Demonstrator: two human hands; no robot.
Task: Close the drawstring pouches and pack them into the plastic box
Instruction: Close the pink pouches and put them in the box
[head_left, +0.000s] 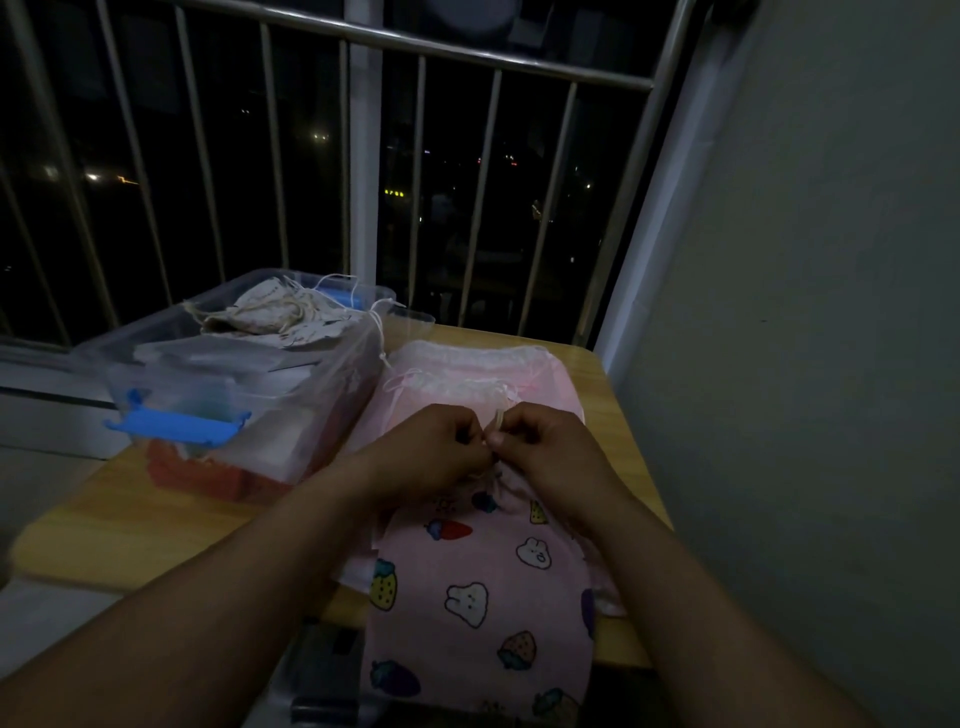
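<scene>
You have one view only, from the camera worn on your head. It looks forward and down onto the wooden worktop (130, 525), near enough that your left hand (431, 447) and right hand (545, 447) sit mid-frame over it. Beyond the worktop's far edge the wide lens takes in the window railing (415, 52). To the right of the worktop is a grey wall (831, 312).

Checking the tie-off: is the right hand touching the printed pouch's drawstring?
Touching. The head view shows the right hand pinching the drawstring at the gathered neck of the printed pouch.

free: table (130, 530) front-left | blocked: plastic box (322, 415) left, wall (805, 312) right
</scene>
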